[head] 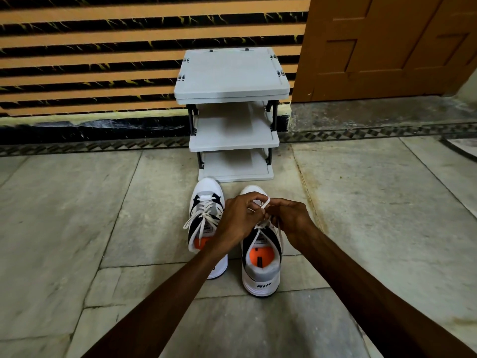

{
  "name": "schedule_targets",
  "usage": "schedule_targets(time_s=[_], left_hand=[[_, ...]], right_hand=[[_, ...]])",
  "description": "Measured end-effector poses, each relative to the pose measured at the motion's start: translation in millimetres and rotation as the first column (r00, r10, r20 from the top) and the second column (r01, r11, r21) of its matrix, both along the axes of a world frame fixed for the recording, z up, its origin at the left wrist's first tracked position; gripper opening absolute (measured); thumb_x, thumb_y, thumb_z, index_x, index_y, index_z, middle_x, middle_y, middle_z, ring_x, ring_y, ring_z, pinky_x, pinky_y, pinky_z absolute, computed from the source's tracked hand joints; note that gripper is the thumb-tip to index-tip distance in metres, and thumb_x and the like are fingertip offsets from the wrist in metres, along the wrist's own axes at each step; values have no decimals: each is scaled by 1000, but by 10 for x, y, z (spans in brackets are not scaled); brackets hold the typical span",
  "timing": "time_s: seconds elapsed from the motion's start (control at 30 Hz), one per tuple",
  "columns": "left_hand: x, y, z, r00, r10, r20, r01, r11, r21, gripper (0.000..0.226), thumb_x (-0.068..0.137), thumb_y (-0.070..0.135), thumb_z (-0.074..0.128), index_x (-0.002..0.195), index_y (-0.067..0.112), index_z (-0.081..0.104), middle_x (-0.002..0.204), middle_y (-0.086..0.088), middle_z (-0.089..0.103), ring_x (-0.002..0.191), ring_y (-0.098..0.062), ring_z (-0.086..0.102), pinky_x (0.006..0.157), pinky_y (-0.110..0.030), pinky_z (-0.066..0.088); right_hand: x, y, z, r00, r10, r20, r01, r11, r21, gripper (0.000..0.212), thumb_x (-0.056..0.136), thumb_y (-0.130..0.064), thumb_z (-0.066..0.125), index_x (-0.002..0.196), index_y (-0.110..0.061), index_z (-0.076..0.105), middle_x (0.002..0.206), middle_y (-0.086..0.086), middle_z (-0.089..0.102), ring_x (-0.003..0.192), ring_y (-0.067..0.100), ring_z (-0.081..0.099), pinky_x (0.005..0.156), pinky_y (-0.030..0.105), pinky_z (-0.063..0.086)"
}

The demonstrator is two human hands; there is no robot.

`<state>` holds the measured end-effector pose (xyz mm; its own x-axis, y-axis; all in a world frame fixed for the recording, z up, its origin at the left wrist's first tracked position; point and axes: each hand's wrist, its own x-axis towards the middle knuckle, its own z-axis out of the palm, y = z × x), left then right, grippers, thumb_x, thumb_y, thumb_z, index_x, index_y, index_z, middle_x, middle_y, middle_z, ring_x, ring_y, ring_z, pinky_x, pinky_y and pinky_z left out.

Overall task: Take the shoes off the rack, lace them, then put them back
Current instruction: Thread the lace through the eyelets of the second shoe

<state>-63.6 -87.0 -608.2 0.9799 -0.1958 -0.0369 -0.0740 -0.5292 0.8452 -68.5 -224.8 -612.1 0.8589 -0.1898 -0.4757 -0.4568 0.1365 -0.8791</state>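
Two white sneakers with black panels and orange insoles stand side by side on the floor, toes toward the rack. The left shoe (206, 202) has its white lace tied in a bow. Over the right shoe (262, 264) my left hand (238, 218) and my right hand (290, 219) meet, both pinching its white lace (263, 204), which loops up between my fingers. My hands hide the right shoe's tongue and eyelets. The grey three-tier shoe rack (232, 76) stands just beyond the shoes with all its shelves bare.
The rack backs onto a wall of orange and black stripes (90, 60). A brown wooden door (387, 47) stands to its right above a stone threshold. Pale stone floor tiles (77, 215) spread around the shoes on both sides.
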Motion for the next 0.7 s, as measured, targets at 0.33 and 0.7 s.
schedule_targets(time_s=[0.33,0.7], left_hand=[[19,28,-3,990,-126,57,113,975,194,38,83,18,68,118,29,62,95,-11,74,89,-23,70,86,-39,57],[39,151,-19,968,-233,92,201,941,271,40,81,17,69,114,35,57,89,1,75,82,-14,69,72,-33,57]], right_hand=[[34,-43,4,999,12,-47,-12,1000,-1,31,75,7,67,104,-4,69,92,19,73,72,25,68,63,30,54],[42,-74,22,987,148,-64,-143,987,79,52,76,-8,79,121,-7,54,105,19,68,81,23,64,71,29,52]])
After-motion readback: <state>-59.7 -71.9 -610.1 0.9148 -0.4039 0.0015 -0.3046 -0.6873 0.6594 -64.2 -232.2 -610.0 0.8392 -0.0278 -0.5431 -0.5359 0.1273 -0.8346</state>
